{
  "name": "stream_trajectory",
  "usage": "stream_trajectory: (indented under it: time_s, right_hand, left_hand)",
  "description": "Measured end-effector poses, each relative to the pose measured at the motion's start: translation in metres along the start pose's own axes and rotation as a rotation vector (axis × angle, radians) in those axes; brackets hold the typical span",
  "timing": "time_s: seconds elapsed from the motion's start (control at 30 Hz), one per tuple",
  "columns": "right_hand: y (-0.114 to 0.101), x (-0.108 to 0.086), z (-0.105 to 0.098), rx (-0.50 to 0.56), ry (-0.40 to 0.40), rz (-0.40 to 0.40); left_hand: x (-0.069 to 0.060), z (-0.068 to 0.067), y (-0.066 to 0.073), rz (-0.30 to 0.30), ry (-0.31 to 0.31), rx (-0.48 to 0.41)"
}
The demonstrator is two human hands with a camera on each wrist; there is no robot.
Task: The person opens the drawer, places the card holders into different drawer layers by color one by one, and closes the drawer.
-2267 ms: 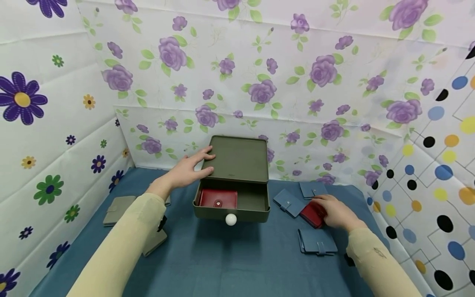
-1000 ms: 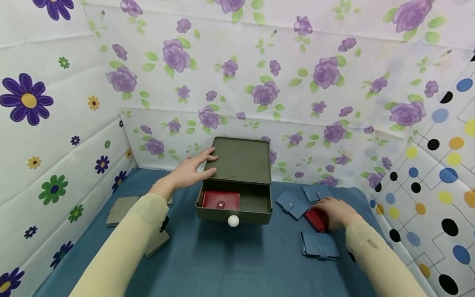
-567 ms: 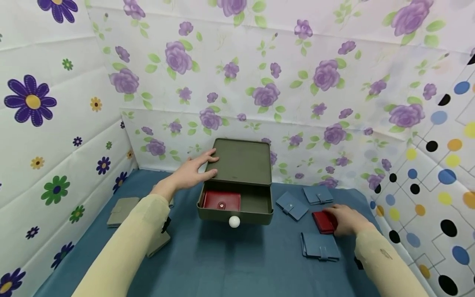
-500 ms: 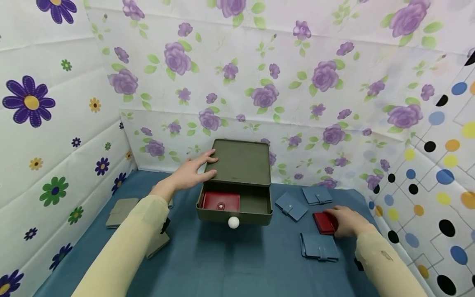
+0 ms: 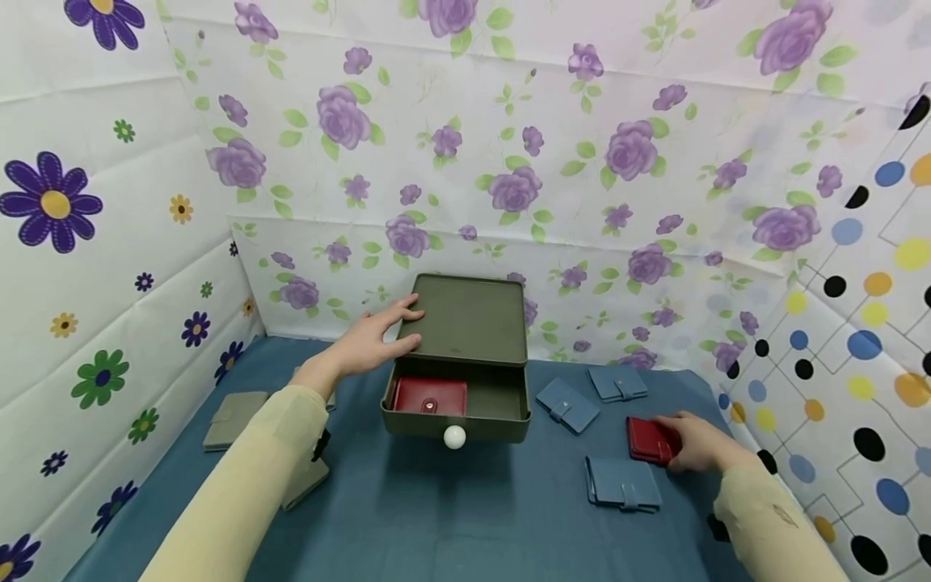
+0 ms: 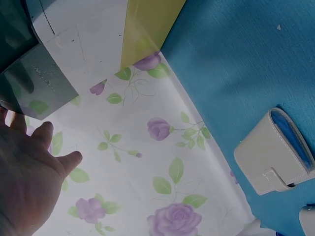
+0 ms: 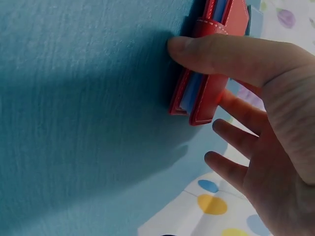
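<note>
My left hand (image 5: 368, 339) lies with spread fingers on the left edge of the top of an olive-green drawer box (image 5: 469, 319). In its pulled-out drawer (image 5: 502, 428), with a white round knob (image 5: 454, 437), a red wallet (image 5: 431, 396) lies to the left. At the right, my right hand (image 5: 694, 442) pinches a second red wallet (image 5: 647, 439) low over the table. In the right wrist view the thumb (image 7: 211, 54) crosses that wallet's (image 7: 209, 96) edge near its strap; the index finger is partly hidden behind it.
Three blue wallets, one nearest the front (image 5: 621, 483), lie around the right hand. Beige wallets, one of them (image 5: 234, 420) at far left, lie partly hidden behind the left arm. Patterned cloth walls surround the blue-covered table (image 5: 451, 517).
My right hand has shifted right and slightly toward me with the red wallet, away from the blue wallets behind. The wallet has turned. The left hand stays on the drawer box.
</note>
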State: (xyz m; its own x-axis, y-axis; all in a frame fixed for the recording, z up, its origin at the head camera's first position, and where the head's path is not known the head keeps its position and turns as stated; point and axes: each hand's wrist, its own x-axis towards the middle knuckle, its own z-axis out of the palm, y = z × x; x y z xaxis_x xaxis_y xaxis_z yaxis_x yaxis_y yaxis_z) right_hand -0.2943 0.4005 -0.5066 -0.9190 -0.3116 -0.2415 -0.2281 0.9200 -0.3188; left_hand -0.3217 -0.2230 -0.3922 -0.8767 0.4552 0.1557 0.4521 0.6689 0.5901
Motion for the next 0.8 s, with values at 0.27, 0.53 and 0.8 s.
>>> stream_trajectory:
  time_s: [0.27,0.53,0.8]
  right_hand:
    - [0.009,-0.005,0.007,-0.002,0.027,0.027]
    - [0.016,-0.012,0.008,-0.008,0.065,0.042]
    - [0.02,-0.015,0.005,0.02,0.134,0.015]
  left_hand:
    - [-0.002,0.003,-0.003,0.01,0.004,-0.012]
    - [-0.004,0.005,-0.003,0.01,-0.01,-0.052]
    - [-0.001,0.002,-0.003,0.006,-0.005,-0.033]
